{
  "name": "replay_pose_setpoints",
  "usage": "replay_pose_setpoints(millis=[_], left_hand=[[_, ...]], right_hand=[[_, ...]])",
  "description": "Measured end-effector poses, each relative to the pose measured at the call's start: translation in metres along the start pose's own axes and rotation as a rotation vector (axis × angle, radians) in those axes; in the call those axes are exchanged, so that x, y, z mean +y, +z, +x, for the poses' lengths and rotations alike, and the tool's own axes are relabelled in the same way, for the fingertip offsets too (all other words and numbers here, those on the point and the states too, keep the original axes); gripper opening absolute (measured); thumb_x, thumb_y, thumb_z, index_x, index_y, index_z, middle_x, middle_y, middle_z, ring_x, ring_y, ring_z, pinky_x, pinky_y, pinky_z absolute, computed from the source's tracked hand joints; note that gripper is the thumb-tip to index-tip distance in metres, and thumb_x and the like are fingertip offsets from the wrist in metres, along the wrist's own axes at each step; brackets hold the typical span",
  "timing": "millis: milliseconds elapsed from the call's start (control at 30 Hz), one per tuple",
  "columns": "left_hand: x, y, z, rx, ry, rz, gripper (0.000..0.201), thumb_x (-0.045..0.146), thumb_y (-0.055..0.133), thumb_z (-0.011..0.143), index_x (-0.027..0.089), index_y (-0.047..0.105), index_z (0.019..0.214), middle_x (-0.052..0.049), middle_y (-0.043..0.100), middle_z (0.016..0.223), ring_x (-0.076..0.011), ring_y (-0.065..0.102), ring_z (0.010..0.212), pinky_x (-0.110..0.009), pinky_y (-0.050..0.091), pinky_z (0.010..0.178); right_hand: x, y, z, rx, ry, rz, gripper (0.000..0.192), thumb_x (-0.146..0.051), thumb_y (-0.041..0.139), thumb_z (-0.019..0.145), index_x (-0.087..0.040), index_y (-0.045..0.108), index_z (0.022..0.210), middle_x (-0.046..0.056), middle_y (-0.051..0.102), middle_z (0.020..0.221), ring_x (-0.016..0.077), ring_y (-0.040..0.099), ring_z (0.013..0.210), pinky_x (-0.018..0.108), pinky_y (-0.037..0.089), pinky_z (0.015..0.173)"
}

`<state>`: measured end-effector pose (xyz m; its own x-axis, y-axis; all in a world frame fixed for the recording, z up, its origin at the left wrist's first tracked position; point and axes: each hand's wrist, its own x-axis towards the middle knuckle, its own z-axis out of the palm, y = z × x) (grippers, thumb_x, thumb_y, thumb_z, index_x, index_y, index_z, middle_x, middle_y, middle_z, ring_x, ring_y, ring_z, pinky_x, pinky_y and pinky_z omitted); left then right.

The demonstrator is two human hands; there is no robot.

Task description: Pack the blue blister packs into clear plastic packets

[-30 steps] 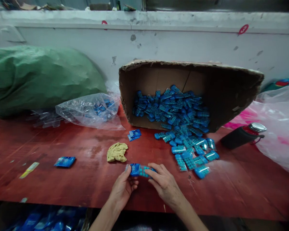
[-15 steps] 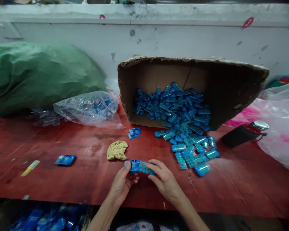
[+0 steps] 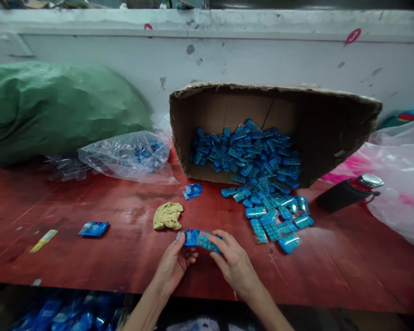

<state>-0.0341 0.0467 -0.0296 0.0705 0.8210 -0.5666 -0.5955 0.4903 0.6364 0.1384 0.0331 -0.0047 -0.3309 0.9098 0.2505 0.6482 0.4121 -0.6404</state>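
Both hands share one small blue packet [image 3: 198, 239] just above the red table [image 3: 89, 266]: left hand [image 3: 174, 266] pinches its left end, right hand [image 3: 236, 264] its right end, near a spilled cardboard box [image 3: 324, 133].

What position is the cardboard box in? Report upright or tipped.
Tipped. The cardboard box lies on its side on the red table, its opening facing the camera, and small blue packets spill out of it.
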Motion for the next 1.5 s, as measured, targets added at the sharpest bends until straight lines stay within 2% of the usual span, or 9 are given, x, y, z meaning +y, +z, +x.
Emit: replay_pose_setpoints(millis=[400,600,733,900,1000,1133,1300,1400,1500], left_hand=[[-0.002,0.002,-0.002,0.007,0.048,0.103,0.025,0.035,0.065,0.065,0.013,0.055,0.071,-0.003,0.063,0.056,-0.0117,0.055,0.045,-0.021,0.041,0.041],[-0.011,0.005,0.000,0.024,0.073,0.126,0.028,0.035,0.067,0.062,0.012,0.057,0.074,-0.003,0.065,0.058,-0.0121,0.058,0.048,-0.021,0.043,0.044],[-0.014,0.010,0.002,0.008,-0.073,-0.066,0.022,0.033,0.064,0.067,0.014,0.058,0.077,-0.003,0.067,0.066,-0.0125,0.060,0.054,-0.024,0.047,0.051],[-0.011,0.007,0.003,-0.001,-0.128,-0.042,0.012,0.024,0.063,0.069,0.015,0.057,0.073,-0.002,0.067,0.064,-0.0143,0.062,0.057,-0.025,0.047,0.053],[-0.008,0.005,0.002,-0.046,-0.178,-0.032,0.011,0.022,0.062,0.070,0.016,0.057,0.078,-0.003,0.069,0.072,-0.0169,0.064,0.064,-0.029,0.049,0.059],[-0.006,0.005,0.000,-0.181,-0.221,-0.047,0.012,0.019,0.058,0.073,0.015,0.058,0.084,-0.006,0.069,0.084,-0.0181,0.064,0.072,-0.029,0.049,0.062],[-0.004,0.008,0.002,-0.282,-0.244,-0.032,0.013,0.024,0.056,0.074,0.015,0.060,0.083,-0.006,0.067,0.071,-0.0153,0.062,0.061,-0.023,0.044,0.050],[-0.002,0.013,0.000,-0.163,-0.200,-0.047,0.013,0.027,0.057,0.074,0.015,0.060,0.074,-0.004,0.067,0.066,-0.0145,0.062,0.060,-0.023,0.045,0.051],[0.000,0.019,-0.003,-0.043,-0.146,-0.046,0.007,0.021,0.059,0.072,0.014,0.060,0.072,-0.003,0.067,0.065,-0.0124,0.061,0.057,-0.023,0.047,0.055]], right_hand=[[-0.004,0.001,-0.004,-0.044,-0.081,-0.086,0.042,-0.009,0.044,0.080,-0.029,0.049,0.116,0.005,0.051,0.120,0.0214,0.052,0.102,0.041,0.040,0.091],[0.008,0.020,-0.001,0.078,0.116,0.390,0.032,-0.011,0.054,0.075,-0.022,0.053,0.105,0.005,0.057,0.104,0.0180,0.055,0.097,0.030,0.046,0.085],[0.007,0.038,-0.006,0.142,0.083,0.359,0.037,-0.011,0.050,0.077,-0.023,0.052,0.112,0.007,0.054,0.114,0.0211,0.050,0.106,0.035,0.042,0.092],[0.003,0.031,-0.007,0.048,0.048,0.549,0.037,-0.016,0.054,0.078,-0.025,0.054,0.114,0.006,0.053,0.117,0.0206,0.049,0.108,0.035,0.038,0.095],[0.009,0.024,-0.002,-0.017,0.190,0.889,0.034,-0.017,0.055,0.077,-0.026,0.056,0.109,0.004,0.056,0.112,0.0191,0.051,0.105,0.035,0.038,0.093],[0.021,0.024,0.001,-0.045,0.331,1.200,0.052,-0.019,0.066,0.066,-0.029,0.051,0.115,0.002,0.055,0.112,0.0185,0.052,0.099,0.034,0.041,0.086],[0.015,0.019,0.004,-0.041,0.235,0.963,0.044,-0.018,0.067,0.066,-0.027,0.057,0.108,0.002,0.053,0.105,0.0170,0.052,0.091,0.030,0.042,0.082],[0.002,0.018,0.002,0.099,0.215,0.755,0.029,-0.016,0.061,0.071,-0.024,0.061,0.099,0.002,0.056,0.093,0.0159,0.053,0.085,0.027,0.042,0.078],[-0.008,0.024,-0.003,0.178,0.191,0.657,0.028,-0.014,0.060,0.072,-0.025,0.061,0.098,0.001,0.058,0.089,0.0159,0.054,0.084,0.026,0.043,0.076]])
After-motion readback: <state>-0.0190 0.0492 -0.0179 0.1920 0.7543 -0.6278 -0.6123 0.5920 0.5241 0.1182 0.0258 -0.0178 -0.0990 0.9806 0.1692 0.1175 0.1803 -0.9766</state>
